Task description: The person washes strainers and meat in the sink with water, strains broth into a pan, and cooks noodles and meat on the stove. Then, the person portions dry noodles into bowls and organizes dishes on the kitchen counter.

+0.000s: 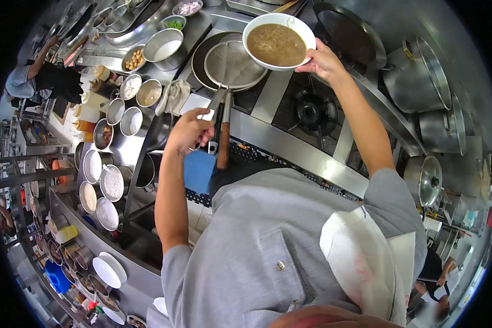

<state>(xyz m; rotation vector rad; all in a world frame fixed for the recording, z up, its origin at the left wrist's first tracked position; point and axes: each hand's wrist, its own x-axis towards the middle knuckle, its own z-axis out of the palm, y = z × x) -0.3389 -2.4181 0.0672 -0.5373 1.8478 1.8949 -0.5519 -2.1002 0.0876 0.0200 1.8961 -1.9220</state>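
My right hand (323, 61) grips the rim of a white bowl (306, 34), thumb over the edge. In the bowl lies brown soup (273, 45) with pale thin strands. My left hand (192, 130) is closed around the handle of a round mesh strainer (232, 64). The strainer rests over a dark pan (200, 65) on the stove, just left of the bowl. Beside my left hand are a black handle and a wooden handle (224, 139). A blue cloth (199, 169) hangs just below that hand.
A bare gas burner (310, 111) sits right of the pan. Large steel pots (418, 82) line the right side. At left stand several steel containers of ingredients (113, 183) and sauce bottles (87, 113). A crumpled cloth (175, 95) lies near the pan. Other people (46, 76) are farther off.
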